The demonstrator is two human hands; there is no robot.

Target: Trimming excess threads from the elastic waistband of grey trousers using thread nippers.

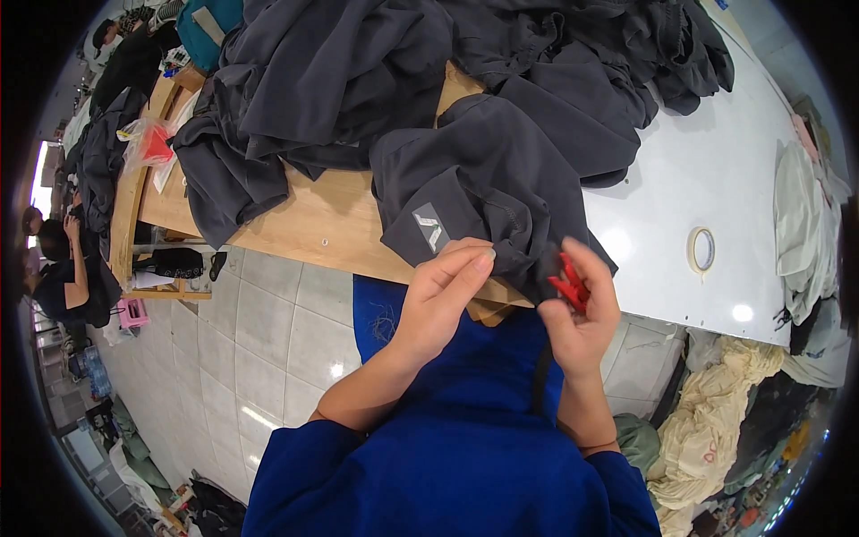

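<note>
A dark grey garment (483, 152) lies bunched at the table's front edge before me. On it a folded flap carries a pale label with white and green marks (429, 225). My left hand (447, 291) is closed in a pinch, thumb against forefinger, at the near side of that garment; what lies between the fingertips is too small to make out. In my right hand (586, 313) is a pair of red thread snips (571, 285), held between thumb and fingers close beside the cloth. The blades of the snips cannot be made out.
Heaped grey garments (340, 72) cover the back of the wooden table (313, 206). A tape roll (701, 249) lies on the white tabletop (662, 215) at right. Cream cloth (707, 430) is piled below it. At left are a red item in a plastic bag (157, 143) and a seated person (67, 268).
</note>
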